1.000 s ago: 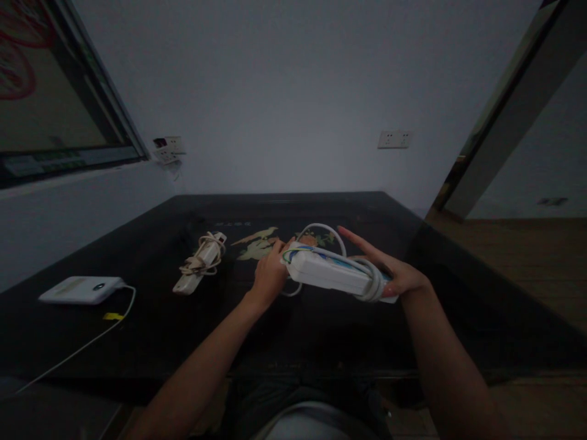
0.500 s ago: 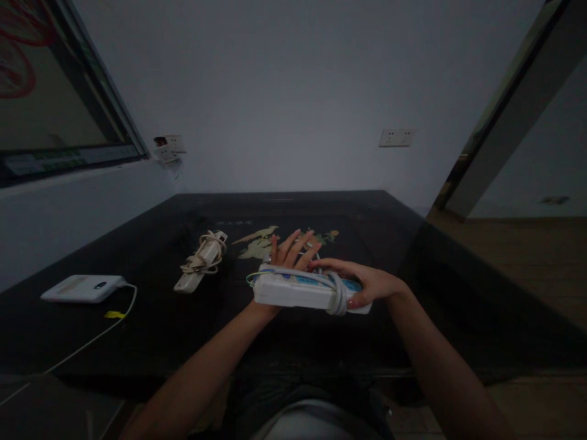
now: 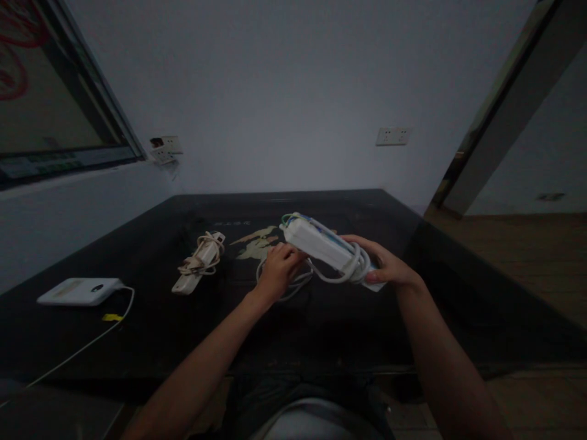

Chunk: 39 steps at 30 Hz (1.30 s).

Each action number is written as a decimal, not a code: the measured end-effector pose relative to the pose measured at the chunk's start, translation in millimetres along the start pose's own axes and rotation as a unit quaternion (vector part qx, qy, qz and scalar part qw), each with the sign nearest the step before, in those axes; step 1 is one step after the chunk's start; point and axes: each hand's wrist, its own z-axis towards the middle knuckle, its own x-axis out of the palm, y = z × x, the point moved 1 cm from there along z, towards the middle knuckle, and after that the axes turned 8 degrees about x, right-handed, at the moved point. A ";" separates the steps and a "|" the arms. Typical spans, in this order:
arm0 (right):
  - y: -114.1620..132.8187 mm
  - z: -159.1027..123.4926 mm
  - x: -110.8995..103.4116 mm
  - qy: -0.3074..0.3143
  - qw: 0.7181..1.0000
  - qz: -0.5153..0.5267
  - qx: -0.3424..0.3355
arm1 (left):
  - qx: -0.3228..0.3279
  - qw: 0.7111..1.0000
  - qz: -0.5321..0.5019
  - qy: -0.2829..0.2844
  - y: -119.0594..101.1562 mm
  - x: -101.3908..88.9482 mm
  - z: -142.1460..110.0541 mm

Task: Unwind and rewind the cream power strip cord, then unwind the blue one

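Note:
My right hand (image 3: 378, 263) grips the right end of a white power strip (image 3: 316, 244), which is lifted and tilted, its left end higher and farther from me. A grey-white cable (image 3: 355, 266) is wound around the strip near that hand. From there the cable runs to loose loops (image 3: 298, 284) beneath my left hand. My left hand (image 3: 282, 269) is closed on the cable, just left of and below the strip; its fingertips are partly hidden. A second power strip (image 3: 188, 281), wrapped in its own beige cord (image 3: 202, 260), lies on the table to the left.
The black table (image 3: 367, 342) has a printed flower and leaf pattern (image 3: 257, 241). At the left lie a white device (image 3: 80, 291) with a cable and a yellow tag (image 3: 112, 317). Wall sockets (image 3: 393, 136) sit on the back wall, and a window (image 3: 59, 91) is at left.
The power strip has risen and tilted away with my right hand. My left hand has come from behind the strip to its left, its spread fingers now closed, and loose cable loops show beneath it.

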 end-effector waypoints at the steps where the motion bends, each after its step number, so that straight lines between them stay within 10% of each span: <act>1: -0.2 1.3 0.2 -0.033 0.999 -0.002 -0.006 | 0.026 0.999 -0.014 0.023 -2.9 0.8 0.9; 7: -3.2 13.4 0.4 -0.164 0.981 -0.101 -0.014 | 0.173 0.972 -0.089 0.129 -24.2 -3.7 4.2; 14: -17.5 9.2 -18.2 -0.224 0.943 -0.238 0.066 | 0.029 0.983 -0.131 -0.129 -18.2 -25.6 2.1; 22: -5.4 -7.1 -17.7 -0.036 0.964 -0.211 0.157 | -0.171 0.929 -0.177 -0.276 14.8 -35.7 3.9; 28: 2.8 -15.9 -14.0 0.070 0.994 -0.060 0.064 | -0.135 0.976 -0.122 -0.118 28.7 -25.9 5.4; 39: 9.1 -6.9 -9.6 -0.074 0.996 -0.045 -0.035 | -0.277 0.952 0.078 0.104 3.9 -13.9 7.9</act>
